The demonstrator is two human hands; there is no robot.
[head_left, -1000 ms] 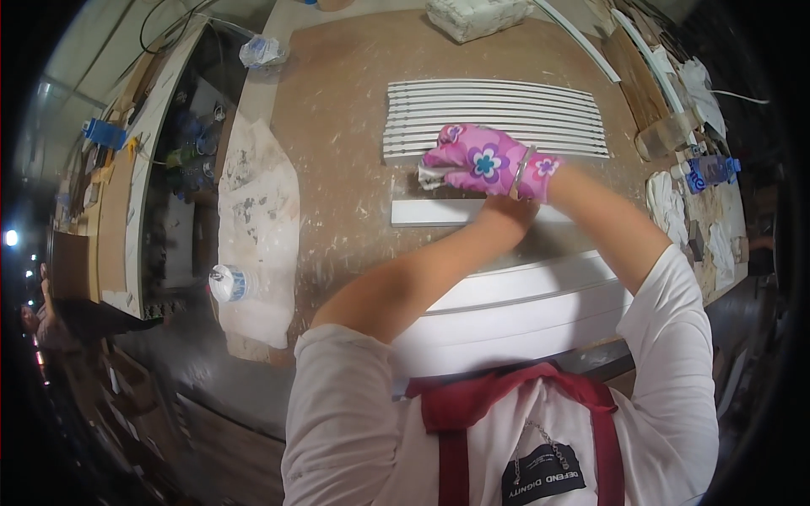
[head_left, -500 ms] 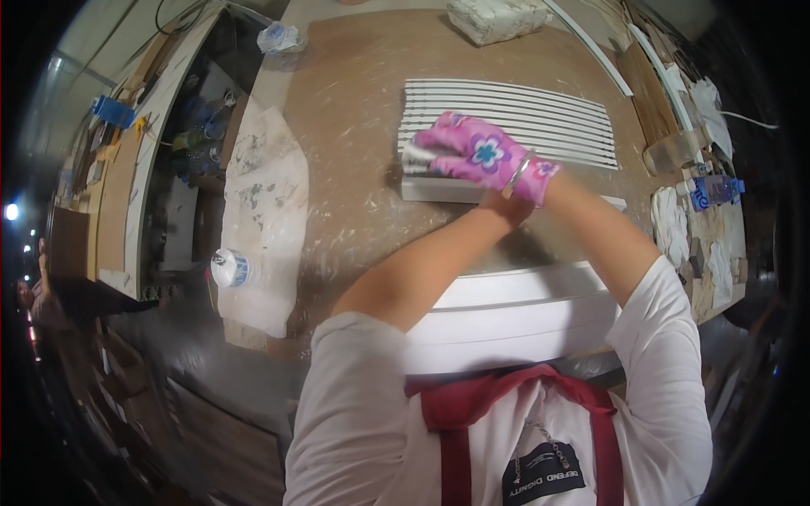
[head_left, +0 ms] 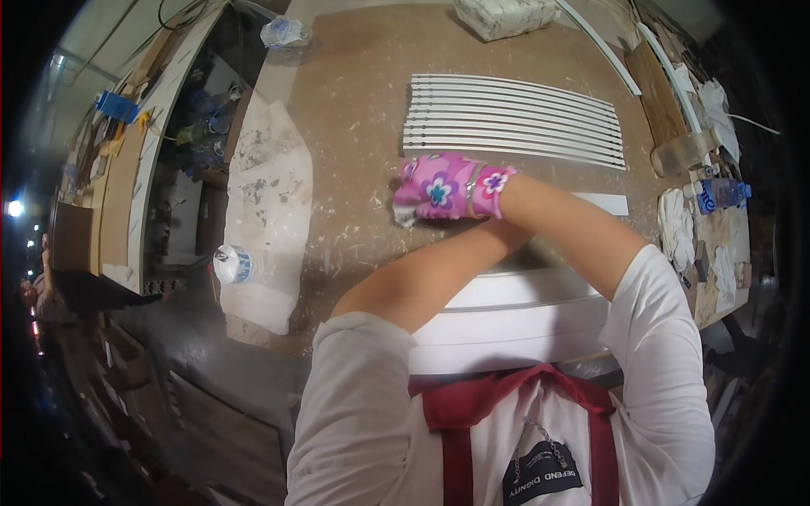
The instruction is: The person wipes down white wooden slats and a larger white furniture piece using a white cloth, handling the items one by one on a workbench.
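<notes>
My right hand (head_left: 447, 187), in a pink floral glove with a bangle at the wrist, reaches across to the left. Its fingers curl round the left end of a white strip (head_left: 606, 204), whose right end shows past my forearm. That left end is covered by the glove. My left forearm (head_left: 439, 274) passes beneath the right one, which hides the left hand. Just beyond the glove, several slim white strips (head_left: 515, 118) lie side by side in a row, with small dark marks near their left ends. Closer to me is a stack of wide white boards (head_left: 515, 329).
A stained white sheet (head_left: 268, 219) covers the table's left side, with a white tub (head_left: 232, 264) on it. A crumpled clear plastic piece (head_left: 285, 34) and a wrapped white block (head_left: 506, 17) sit at the far side. Rightward are a plastic bottle (head_left: 721, 195) and white gloves (head_left: 675, 228).
My right hand has moved left and toward me, from over the row's near edge onto the strip's left end, and its fingers have curled in. The left forearm has shifted little.
</notes>
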